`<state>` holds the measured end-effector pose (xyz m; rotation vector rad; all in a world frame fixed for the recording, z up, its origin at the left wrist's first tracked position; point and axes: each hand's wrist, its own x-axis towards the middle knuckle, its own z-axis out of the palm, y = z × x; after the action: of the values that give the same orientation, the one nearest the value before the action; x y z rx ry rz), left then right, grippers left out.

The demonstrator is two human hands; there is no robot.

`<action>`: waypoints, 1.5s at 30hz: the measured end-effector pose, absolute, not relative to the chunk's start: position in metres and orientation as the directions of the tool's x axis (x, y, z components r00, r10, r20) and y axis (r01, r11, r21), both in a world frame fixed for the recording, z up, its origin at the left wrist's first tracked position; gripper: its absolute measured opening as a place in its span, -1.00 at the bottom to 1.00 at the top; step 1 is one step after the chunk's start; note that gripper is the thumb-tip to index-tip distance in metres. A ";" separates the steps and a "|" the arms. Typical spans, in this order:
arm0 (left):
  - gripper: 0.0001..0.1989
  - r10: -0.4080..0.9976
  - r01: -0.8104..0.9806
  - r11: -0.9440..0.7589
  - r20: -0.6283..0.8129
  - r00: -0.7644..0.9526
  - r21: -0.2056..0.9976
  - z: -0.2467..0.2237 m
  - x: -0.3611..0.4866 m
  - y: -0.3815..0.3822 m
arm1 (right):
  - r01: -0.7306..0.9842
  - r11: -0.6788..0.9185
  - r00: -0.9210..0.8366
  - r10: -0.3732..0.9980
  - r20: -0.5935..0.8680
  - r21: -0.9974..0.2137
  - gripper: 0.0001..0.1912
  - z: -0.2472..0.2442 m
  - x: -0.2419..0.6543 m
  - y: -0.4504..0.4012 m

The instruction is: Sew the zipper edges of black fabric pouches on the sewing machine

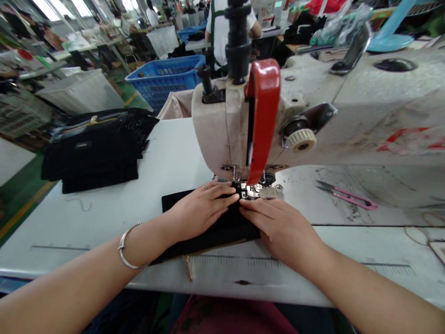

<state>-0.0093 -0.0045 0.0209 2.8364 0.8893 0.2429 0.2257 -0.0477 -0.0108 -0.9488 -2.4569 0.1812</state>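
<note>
A black fabric piece (222,232) with a gold zipper along its near edge lies under the sewing machine (215,120). The zipper pull (188,268) hangs toward the table's front edge. My left hand (203,206) rests flat on the fabric, fingers stretched out toward the presser foot (244,190). On the fabric's right side lies my right hand (281,225), its fingers extended and pressing down close to the foot. Both sets of fingertips are just in front of the needle area. The needle itself is hard to make out.
A stack of black zippered pieces (93,148) lies at the table's left. Thread snips (347,195) with pink handles rest right of the needle area. A red guard (266,120) fronts the machine head. Behind stand a blue basket (167,76) and a person in white (219,32).
</note>
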 end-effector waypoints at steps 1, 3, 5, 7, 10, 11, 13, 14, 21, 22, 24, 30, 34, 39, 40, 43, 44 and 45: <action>-0.65 0.578 0.555 -0.809 0.087 0.812 0.195 0.025 -0.008 -0.006 | 0.594 0.746 -0.631 0.665 0.401 -0.301 -0.57 -0.011 0.227 -0.047; -0.63 0.575 0.556 -0.806 0.046 0.817 0.204 0.034 -0.003 -0.016 | 0.589 0.739 -0.609 0.673 0.420 -0.329 -0.62 -0.009 0.229 -0.046; -0.56 0.586 0.565 -0.794 0.033 0.810 0.226 0.040 0.002 -0.033 | 0.588 0.732 -0.588 0.679 0.440 -0.346 -0.70 -0.008 0.231 -0.044; -0.55 0.617 0.589 -0.772 0.064 0.784 0.240 0.040 0.006 -0.050 | 0.596 0.731 -0.591 0.679 0.435 -0.332 -0.74 -0.007 0.233 -0.043; -0.60 0.656 0.619 -0.751 0.163 0.737 0.231 0.031 0.010 -0.067 | 0.604 0.737 -0.615 0.673 0.411 -0.303 -0.72 -0.006 0.233 -0.042; -0.61 0.653 0.615 -0.756 0.188 0.734 0.225 0.027 0.010 -0.069 | 0.606 0.739 -0.618 0.671 0.410 -0.296 -0.73 -0.007 0.232 -0.042; -0.63 0.628 0.590 -0.778 0.229 0.744 0.215 0.020 0.010 -0.070 | 0.612 0.736 -0.615 0.673 0.412 -0.289 -0.73 -0.007 0.232 -0.042; -0.63 0.613 0.574 -0.790 0.243 0.752 0.216 0.018 0.009 -0.070 | 0.616 0.735 -0.616 0.673 0.408 -0.283 -0.72 -0.008 0.232 -0.043; -0.64 0.571 0.523 -0.821 0.313 0.759 0.228 0.015 0.005 -0.058 | 0.643 0.746 -0.655 0.654 0.380 -0.175 -0.65 -0.012 0.232 -0.044; -0.64 0.564 0.518 -0.826 0.311 0.765 0.222 0.015 0.004 -0.054 | 0.645 0.744 -0.651 0.655 0.383 -0.174 -0.65 -0.012 0.231 -0.044; -0.65 0.550 0.509 -0.835 0.311 0.775 0.209 0.014 0.002 -0.045 | 0.651 0.737 -0.646 0.664 0.377 -0.182 -0.65 -0.012 0.230 -0.043; -0.69 0.511 0.476 -0.859 0.356 0.782 0.187 0.010 0.000 -0.022 | 0.677 0.692 -0.625 0.720 0.301 -0.249 -0.56 -0.012 0.228 -0.039; -0.71 0.506 0.477 -0.861 0.381 0.774 0.174 0.009 0.001 -0.009 | 0.686 0.662 -0.609 0.749 0.261 -0.300 -0.53 -0.013 0.227 -0.036; -0.76 0.503 0.470 -0.863 0.391 0.771 0.184 0.008 0.002 0.003 | 0.676 0.660 -0.577 0.751 0.323 -0.328 -0.51 -0.010 0.225 -0.037; -0.76 0.501 0.467 -0.865 0.380 0.777 0.184 0.007 0.001 0.005 | 0.675 0.658 -0.567 0.752 0.335 -0.334 -0.52 -0.009 0.225 -0.038; -0.74 0.485 0.463 -0.874 0.343 0.804 0.149 0.006 -0.004 0.012 | 0.706 0.609 -0.494 0.789 0.366 -0.361 -0.59 -0.007 0.227 -0.039; -0.72 0.471 0.456 -0.881 0.335 0.816 0.129 0.006 -0.006 0.015 | 0.726 0.581 -0.451 0.806 0.383 -0.368 -0.63 -0.006 0.227 -0.039; -0.71 0.454 0.443 -0.889 0.333 0.826 0.112 0.005 -0.009 0.018 | 0.748 0.551 -0.410 0.822 0.396 -0.370 -0.69 -0.005 0.228 -0.038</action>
<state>-0.0094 0.0180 0.0054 2.9733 0.7299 0.5544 0.2284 -0.0384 -0.0049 -1.2604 -2.2502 0.1806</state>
